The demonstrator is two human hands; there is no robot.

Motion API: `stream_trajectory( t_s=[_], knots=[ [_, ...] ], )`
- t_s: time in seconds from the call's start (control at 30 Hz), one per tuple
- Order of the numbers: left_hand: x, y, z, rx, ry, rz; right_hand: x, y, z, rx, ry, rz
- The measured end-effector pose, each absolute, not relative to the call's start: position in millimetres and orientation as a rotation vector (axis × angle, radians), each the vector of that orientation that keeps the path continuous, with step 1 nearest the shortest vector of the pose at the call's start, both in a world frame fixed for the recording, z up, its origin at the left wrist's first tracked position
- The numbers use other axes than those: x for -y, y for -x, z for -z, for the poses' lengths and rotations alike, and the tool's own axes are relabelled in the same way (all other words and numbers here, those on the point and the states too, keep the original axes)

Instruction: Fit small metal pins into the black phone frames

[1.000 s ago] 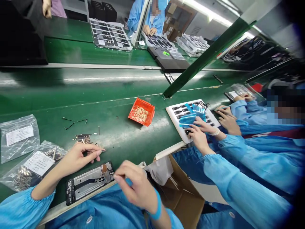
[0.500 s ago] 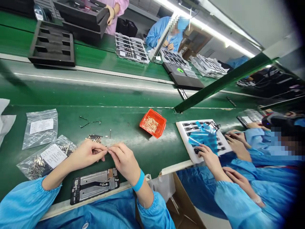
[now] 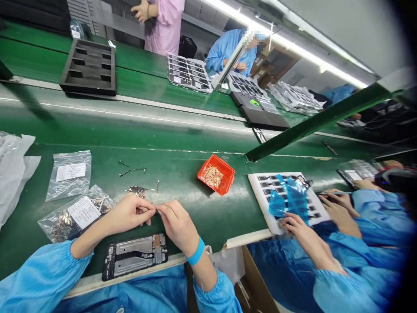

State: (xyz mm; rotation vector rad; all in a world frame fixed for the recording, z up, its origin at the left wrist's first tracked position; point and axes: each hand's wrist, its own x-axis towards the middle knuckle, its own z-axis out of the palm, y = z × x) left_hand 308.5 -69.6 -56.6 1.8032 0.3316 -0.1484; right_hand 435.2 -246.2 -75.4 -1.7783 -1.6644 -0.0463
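Observation:
My left hand [image 3: 130, 216] and my right hand [image 3: 178, 226] meet fingertip to fingertip above the green bench, both pinched closed. Between them is a tiny part, too small to name. Just below lies a phone frame [image 3: 130, 257] with a dark flex strip, near the bench's front edge. Behind my left hand is a small heap of metal-and-black parts [image 3: 137, 191], with a thin pin-like piece [image 3: 158, 187] beside it. Left of my wrist rests a clear bag of small metallic parts [image 3: 61, 225] with a white label.
A second labelled bag [image 3: 68, 184] lies behind the first. Thin dark strips [image 3: 133, 171] lie farther back. A red bin [image 3: 228, 179] holds gold-coloured pieces. To the right, a co-worker's hand [image 3: 301, 232] is by a white foam tray [image 3: 260, 208] with blue film. A green post [image 3: 293, 132] slants across.
The view has shifted, moving the bench things rightward in the picture. My hands keep their pinch. Across the bench, the person in pink no longer holds the black trays. The co-worker's hand has moved off the tray's dark piece.

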Motion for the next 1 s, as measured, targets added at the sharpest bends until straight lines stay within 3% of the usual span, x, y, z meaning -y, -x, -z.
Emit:
stream_trajectory(
  t_s=[0.37, 0.57, 0.8, 1.0],
  knots=[
    [70.2, -311.3, 59.4, -0.383, -1.42, 0.031, 277.2, -556.9, 46.4, 1.189, 2.06, 0.678],
    [66.3, -311.3, 60.0, -0.324, -1.224, 0.08, 262.1, -485.6, 53.9, 1.746, 1.765, 0.333],
    [72.7, -306.8, 46.1, -0.246, -1.268, 0.185, 256.7, -457.3, 65.3, 1.662, 1.659, 0.305],
    [105.6, -261.7, 38.0, -0.525, -1.81, -0.258, 274.7, -460.2, 73.5, 1.352, 1.753, -0.111]
  ],
)
